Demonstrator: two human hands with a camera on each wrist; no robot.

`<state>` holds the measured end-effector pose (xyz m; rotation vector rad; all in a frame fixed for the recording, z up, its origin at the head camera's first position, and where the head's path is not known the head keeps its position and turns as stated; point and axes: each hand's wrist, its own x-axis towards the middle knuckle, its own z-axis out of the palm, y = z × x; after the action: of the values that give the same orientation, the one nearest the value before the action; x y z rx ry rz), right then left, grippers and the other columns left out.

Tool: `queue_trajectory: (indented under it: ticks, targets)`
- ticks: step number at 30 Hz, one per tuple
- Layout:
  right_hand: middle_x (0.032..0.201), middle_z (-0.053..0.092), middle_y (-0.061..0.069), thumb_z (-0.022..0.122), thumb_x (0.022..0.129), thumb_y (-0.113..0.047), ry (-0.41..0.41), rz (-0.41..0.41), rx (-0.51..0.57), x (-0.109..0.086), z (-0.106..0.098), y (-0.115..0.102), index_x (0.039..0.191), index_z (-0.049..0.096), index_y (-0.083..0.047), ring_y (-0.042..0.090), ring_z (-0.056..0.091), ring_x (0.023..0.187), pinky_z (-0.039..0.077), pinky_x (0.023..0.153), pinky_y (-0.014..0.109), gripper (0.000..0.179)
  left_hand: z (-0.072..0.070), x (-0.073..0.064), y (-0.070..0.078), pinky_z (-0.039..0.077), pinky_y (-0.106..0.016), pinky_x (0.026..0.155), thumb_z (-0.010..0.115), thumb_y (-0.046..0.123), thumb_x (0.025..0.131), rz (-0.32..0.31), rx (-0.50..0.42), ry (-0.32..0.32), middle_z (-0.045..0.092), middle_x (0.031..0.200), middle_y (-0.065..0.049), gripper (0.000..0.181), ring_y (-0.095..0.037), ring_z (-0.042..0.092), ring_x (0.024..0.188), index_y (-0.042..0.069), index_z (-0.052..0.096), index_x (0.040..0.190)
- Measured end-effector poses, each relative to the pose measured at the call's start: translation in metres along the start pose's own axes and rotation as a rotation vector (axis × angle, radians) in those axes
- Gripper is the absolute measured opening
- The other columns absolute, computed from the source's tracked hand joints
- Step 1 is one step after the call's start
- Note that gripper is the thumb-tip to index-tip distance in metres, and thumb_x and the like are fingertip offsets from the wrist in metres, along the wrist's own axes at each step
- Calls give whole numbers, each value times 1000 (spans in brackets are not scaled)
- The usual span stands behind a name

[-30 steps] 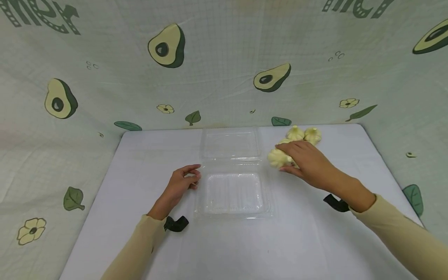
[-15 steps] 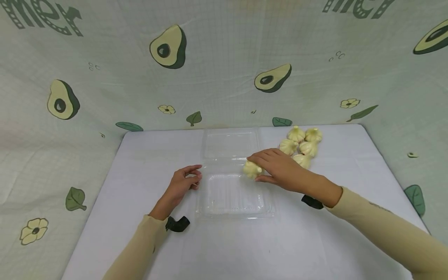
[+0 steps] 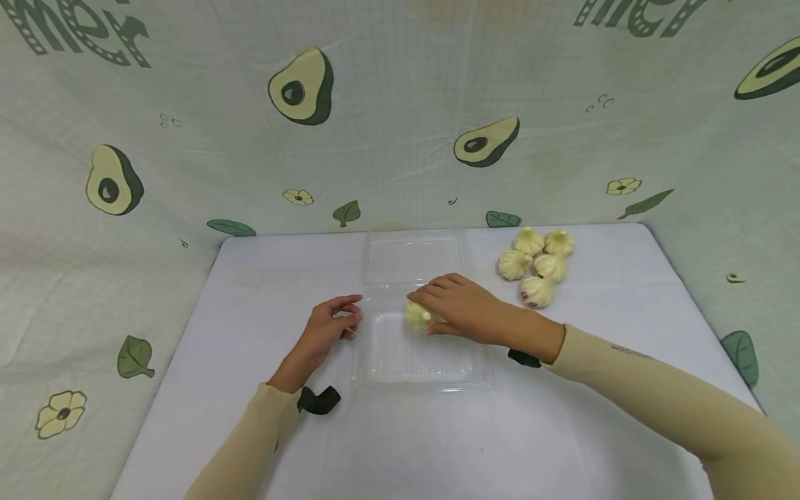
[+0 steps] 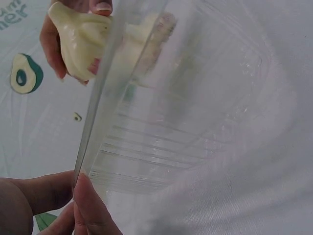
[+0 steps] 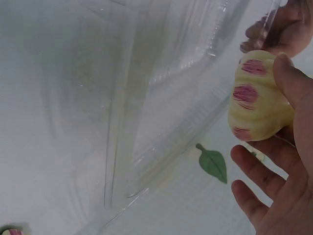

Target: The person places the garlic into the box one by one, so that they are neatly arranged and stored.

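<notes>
My right hand (image 3: 462, 309) holds a garlic bulb (image 3: 419, 316) over the back part of a clear plastic clamshell container (image 3: 421, 380). In the right wrist view the bulb (image 5: 254, 103) shows pink streaks, with the thumb across one side and fingers beneath. The container lies unfolded, its lid (image 3: 412, 257) flat toward the back. At its left edge is my left hand (image 3: 325, 326); the left wrist view shows that hand (image 4: 78, 205) pinching the rim between thumb and finger. Part of the bulb is hidden by my right fingers.
Several more garlic bulbs (image 3: 537, 292) sit in a cluster at the back right of the white table (image 3: 400, 451). A cloth printed with avocados (image 3: 300, 87) hangs behind and along both sides. A black strap piece (image 3: 319, 401) sits at my left wrist.
My right hand has carried a garlic bulb leftward from the cluster to above the container's base, uncovering the other bulbs. My left hand has stayed at the container's left edge.
</notes>
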<state>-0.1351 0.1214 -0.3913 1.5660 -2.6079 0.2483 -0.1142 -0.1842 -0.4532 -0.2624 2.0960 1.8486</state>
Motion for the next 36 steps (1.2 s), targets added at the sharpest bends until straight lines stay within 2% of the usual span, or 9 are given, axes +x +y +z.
queue_trajectory:
  ticks: [9,17,22,30,36]
  targets:
    - [133,66,5,80,95,-40,-47,-47,-51,20,12,-6,139,60,-8,26,60,125,46,111,43,58,1,2,-1,55,-20,65,65,-1,102,1,9,8,62,109,-7,45,-10,61,77,-4,58,146]
    - [138,63,6,80,95,-40,-114,-50,-73,36,22,-12,140,61,-9,26,57,129,45,113,43,58,1,1,-1,56,-20,64,66,0,102,-7,6,10,62,110,-7,44,-10,62,76,-2,60,146]
    - [135,65,4,80,94,-39,-126,-63,-85,44,28,-13,138,62,-10,24,58,128,44,115,41,56,0,0,0,55,-20,64,66,2,103,5,-9,-6,62,110,-7,46,-9,62,77,-4,57,147]
    - [132,66,2,82,93,-38,-125,-108,-123,52,37,-13,138,62,-10,23,58,128,42,117,41,57,0,-1,0,55,-20,63,67,2,103,-5,-17,4,63,110,-6,45,-9,61,77,-3,58,147]
    - [132,67,0,81,94,-40,-155,-110,-142,57,40,-15,139,63,-13,24,56,130,39,120,41,55,1,0,-1,55,-19,63,66,1,102,0,-25,1,62,108,-7,45,-9,61,75,-4,58,146]
